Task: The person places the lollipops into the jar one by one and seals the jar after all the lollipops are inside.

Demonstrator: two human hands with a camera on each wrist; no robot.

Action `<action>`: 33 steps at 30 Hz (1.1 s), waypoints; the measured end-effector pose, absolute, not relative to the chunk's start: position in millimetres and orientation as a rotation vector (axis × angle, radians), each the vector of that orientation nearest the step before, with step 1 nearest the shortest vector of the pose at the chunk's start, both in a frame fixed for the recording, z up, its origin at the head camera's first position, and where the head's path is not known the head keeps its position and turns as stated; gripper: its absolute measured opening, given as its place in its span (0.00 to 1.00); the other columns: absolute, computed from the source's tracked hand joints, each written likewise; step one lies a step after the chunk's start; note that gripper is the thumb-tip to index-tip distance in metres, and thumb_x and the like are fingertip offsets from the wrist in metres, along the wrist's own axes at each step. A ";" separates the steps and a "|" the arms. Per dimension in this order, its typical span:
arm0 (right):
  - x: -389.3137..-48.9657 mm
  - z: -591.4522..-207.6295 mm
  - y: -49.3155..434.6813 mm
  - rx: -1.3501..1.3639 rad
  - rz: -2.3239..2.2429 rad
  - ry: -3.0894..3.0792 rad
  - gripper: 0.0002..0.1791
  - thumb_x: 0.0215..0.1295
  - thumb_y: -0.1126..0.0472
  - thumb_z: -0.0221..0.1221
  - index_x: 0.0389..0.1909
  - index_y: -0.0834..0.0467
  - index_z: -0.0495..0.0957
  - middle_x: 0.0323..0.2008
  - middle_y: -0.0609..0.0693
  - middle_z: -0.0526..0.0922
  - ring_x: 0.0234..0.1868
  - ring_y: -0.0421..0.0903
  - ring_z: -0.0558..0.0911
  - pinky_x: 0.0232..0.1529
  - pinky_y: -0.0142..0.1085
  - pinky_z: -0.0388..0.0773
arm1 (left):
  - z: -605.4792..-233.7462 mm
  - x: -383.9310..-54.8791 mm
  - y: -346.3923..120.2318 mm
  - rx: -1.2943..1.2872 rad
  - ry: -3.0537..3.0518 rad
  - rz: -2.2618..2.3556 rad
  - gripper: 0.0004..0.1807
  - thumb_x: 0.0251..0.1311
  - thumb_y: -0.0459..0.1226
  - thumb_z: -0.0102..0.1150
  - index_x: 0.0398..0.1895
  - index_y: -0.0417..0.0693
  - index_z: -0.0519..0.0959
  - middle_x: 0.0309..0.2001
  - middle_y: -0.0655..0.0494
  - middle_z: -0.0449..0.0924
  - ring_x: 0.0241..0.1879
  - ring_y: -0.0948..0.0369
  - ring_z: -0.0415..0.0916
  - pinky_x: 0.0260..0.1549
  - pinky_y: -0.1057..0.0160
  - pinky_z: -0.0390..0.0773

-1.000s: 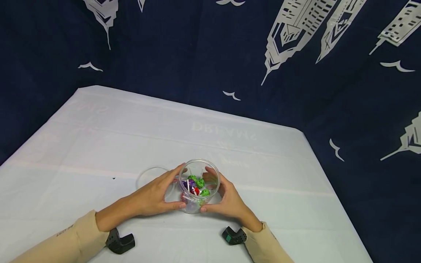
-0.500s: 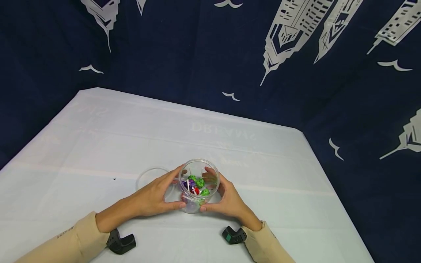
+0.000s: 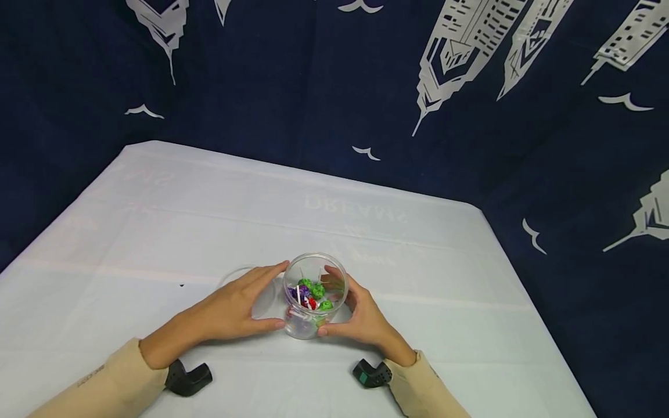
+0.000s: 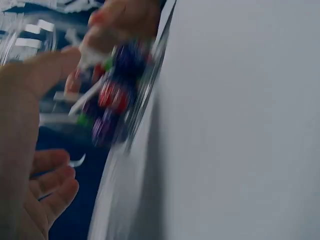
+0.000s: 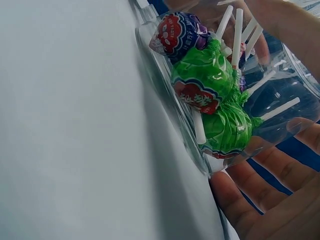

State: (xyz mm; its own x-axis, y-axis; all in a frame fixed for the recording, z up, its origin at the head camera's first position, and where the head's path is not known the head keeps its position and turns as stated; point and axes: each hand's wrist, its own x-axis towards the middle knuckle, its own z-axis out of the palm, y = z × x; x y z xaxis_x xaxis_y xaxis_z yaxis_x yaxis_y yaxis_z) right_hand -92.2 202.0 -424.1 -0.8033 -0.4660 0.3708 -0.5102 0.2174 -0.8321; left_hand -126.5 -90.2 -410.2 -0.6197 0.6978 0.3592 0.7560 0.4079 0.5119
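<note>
A clear plastic jar (image 3: 300,330) stands upright on the white-covered table, its round mouth uncovered. Wrapped lollipops (image 3: 317,290) in green, purple and red lie inside, white sticks pointing various ways in the right wrist view. My right hand (image 3: 366,319) holds the jar from the right, thumb at the front and fingers curved round its far side. On the left, my left hand (image 3: 235,305) is spread beside the jar, a small gap between its fingers and the wall. Partly hidden behind that hand lies a clear round lid (image 3: 265,301). The left wrist view is blurred.
A small dark speck (image 3: 182,285) is on the white tablecloth (image 3: 130,249) to the left. Behind the table hangs a navy cloth (image 3: 303,87) with white buildings and birds. Black wrist cameras (image 3: 188,378) sit below both cuffs.
My left hand has let go of the jar and moved slightly left, away from it. My right hand keeps its hold, and the jar has barely shifted.
</note>
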 end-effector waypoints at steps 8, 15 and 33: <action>-93.1 -424.9 201.1 0.955 1.695 -2.412 0.58 0.39 0.74 0.78 0.73 0.64 0.57 0.61 0.66 0.73 0.63 0.59 0.73 0.56 0.43 0.77 | -406.8 -150.7 -132.7 -1.148 -2.768 -0.788 0.56 0.42 0.64 0.73 0.70 0.42 0.67 0.67 0.43 0.67 0.67 0.44 0.62 0.64 0.39 0.62; -91.8 -424.6 201.2 0.917 1.708 -2.438 0.57 0.41 0.71 0.78 0.73 0.63 0.58 0.61 0.65 0.74 0.63 0.56 0.73 0.57 0.42 0.76 | -414.2 -155.0 -144.5 -1.120 -2.894 -0.760 0.65 0.31 0.70 0.74 0.70 0.38 0.67 0.70 0.36 0.60 0.70 0.38 0.51 0.64 0.32 0.57; -91.9 -425.8 201.4 0.888 1.723 -2.444 0.57 0.40 0.71 0.79 0.73 0.60 0.59 0.61 0.64 0.74 0.63 0.56 0.73 0.58 0.41 0.76 | -415.3 -159.8 -144.1 -1.073 -2.761 -0.899 0.56 0.37 0.64 0.75 0.66 0.40 0.66 0.72 0.40 0.56 0.71 0.45 0.49 0.65 0.37 0.56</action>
State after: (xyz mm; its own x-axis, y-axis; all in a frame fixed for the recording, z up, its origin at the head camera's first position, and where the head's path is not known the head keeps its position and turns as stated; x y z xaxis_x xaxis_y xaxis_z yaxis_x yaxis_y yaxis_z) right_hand -91.9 201.4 -425.8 -0.8377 -0.4334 0.3322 -0.4585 0.2278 -0.8590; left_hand -159.8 -144.1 -415.3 -0.7588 0.6045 0.2425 0.6313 0.5911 0.5019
